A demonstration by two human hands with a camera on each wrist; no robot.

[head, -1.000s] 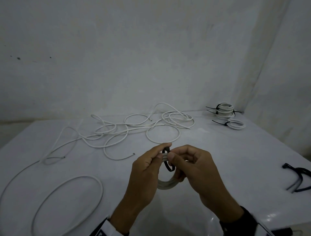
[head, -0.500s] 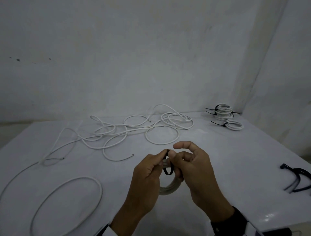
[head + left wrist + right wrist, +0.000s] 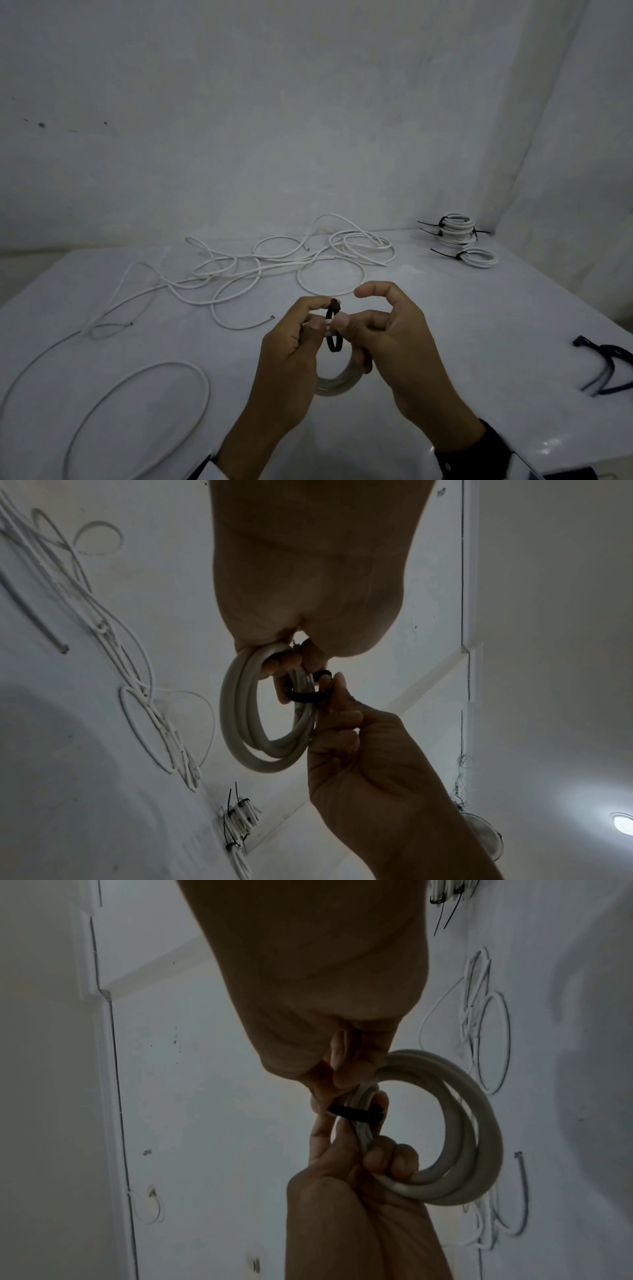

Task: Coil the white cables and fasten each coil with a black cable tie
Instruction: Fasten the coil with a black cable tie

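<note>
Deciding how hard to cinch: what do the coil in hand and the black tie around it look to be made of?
Coil: looks like round cable with a smooth matte white plastic jacket; it holds even loops without kinks. Black tie: a thin flat dark band, probably nylon, bending smoothly around the strands. Neither can be confirmed by sight.

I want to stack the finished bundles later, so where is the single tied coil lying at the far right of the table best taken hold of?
Probably by the white ring of the single tied coil, on its right side, coming from above. It lies flat on the table, and its black tie tail juts left.
</note>
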